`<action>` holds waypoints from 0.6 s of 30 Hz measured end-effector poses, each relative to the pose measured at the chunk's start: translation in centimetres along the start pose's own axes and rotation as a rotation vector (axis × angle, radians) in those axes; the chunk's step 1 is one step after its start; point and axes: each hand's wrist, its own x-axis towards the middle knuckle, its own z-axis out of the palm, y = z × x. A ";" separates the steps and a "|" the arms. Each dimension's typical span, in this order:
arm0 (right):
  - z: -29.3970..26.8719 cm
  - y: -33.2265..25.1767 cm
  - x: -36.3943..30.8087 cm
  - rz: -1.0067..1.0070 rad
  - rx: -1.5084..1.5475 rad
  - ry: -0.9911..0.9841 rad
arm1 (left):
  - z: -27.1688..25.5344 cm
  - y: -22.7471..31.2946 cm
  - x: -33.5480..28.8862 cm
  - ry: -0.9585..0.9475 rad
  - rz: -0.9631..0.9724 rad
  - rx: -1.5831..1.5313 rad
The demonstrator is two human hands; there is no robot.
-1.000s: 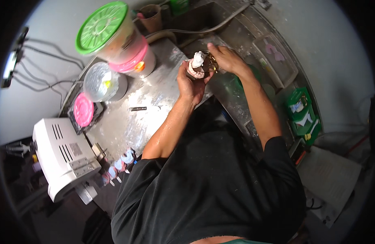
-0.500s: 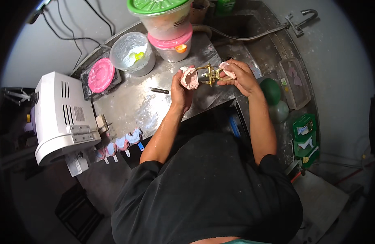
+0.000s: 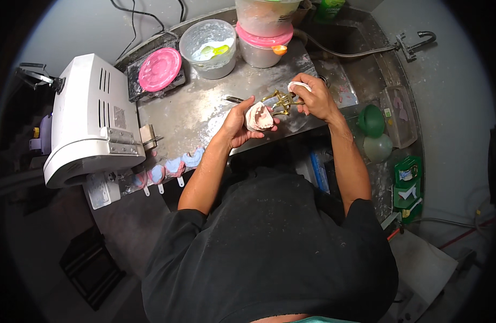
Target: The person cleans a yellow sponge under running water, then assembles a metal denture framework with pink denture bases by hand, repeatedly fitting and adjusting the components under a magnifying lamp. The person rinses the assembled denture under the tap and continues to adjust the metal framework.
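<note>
Head view: a broad grey metal worktop [image 3: 178,116], spotted with white residue, is seen beyond the hands. At its left end, a white box-shaped machine with slotted vents [image 3: 86,124] is placed. Toward the back, a translucent tub with pink lid [image 3: 261,56] is stacked under another tub; just beside it, an open translucent tub [image 3: 215,69] is partly filled with white powder. A round pink plastic lid [image 3: 159,69] is laid further left. By the right hand [image 3: 319,98], with fingers bent, a brass-coloured hinged metal frame [image 3: 283,100] is gripped at its right end. By the curled left hand [image 3: 240,126], a pale pink plaster dental model [image 3: 259,117] is gripped above the worktop's front part, next to the frame; whether these two are touching cannot be told. Smallest, a pale plaster piece [image 3: 300,86] is held at the right fingers, partly hidden.
</note>
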 end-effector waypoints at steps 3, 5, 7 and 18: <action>2.0 -0.7 -0.4 0.020 0.082 -0.013 | -1.2 0.2 -2.5 -0.111 0.042 -0.047; 3.5 -1.1 -1.1 0.009 0.155 -0.005 | -1.2 0.5 -4.7 -0.098 0.094 -0.066; 5.0 -1.6 -1.8 -0.017 0.221 0.013 | -1.6 0.4 -6.8 -0.042 0.244 0.065; 14.9 -5.1 -4.8 0.042 0.373 -0.531 | -4.5 -3.0 -19.6 0.641 0.940 0.664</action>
